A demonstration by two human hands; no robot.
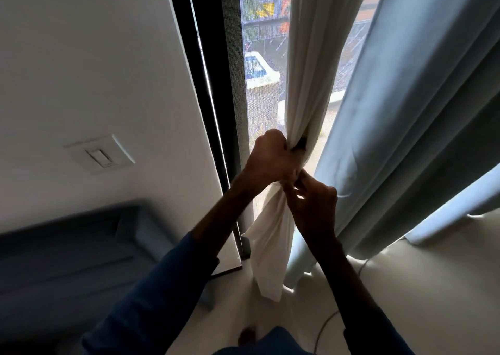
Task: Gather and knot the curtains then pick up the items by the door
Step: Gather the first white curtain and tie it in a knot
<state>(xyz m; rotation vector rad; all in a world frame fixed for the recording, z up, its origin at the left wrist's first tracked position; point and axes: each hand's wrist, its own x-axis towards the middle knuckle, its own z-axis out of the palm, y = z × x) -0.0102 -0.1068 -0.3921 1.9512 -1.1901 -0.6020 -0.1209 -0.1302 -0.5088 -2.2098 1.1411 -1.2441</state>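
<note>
The left hand (272, 156) is fisted round the bunched white curtain (308, 65), which hangs in front of the window screen (259, 89), beside a pale blue curtain (411, 116). Just below the left, the right hand (311, 206) pinches the white curtain's loose tail with curled fingers.

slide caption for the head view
Left hand grips the bunched white curtain; right hand pinches it just below.

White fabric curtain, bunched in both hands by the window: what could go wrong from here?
The right hand only pinches the white fabric curtain below the grip of the left hand, so its loose tail could slip before a knot tightens. The pale blue heavy curtain hangs close beside and might get caught in. A thin cable on the floor could trip someone.
</note>
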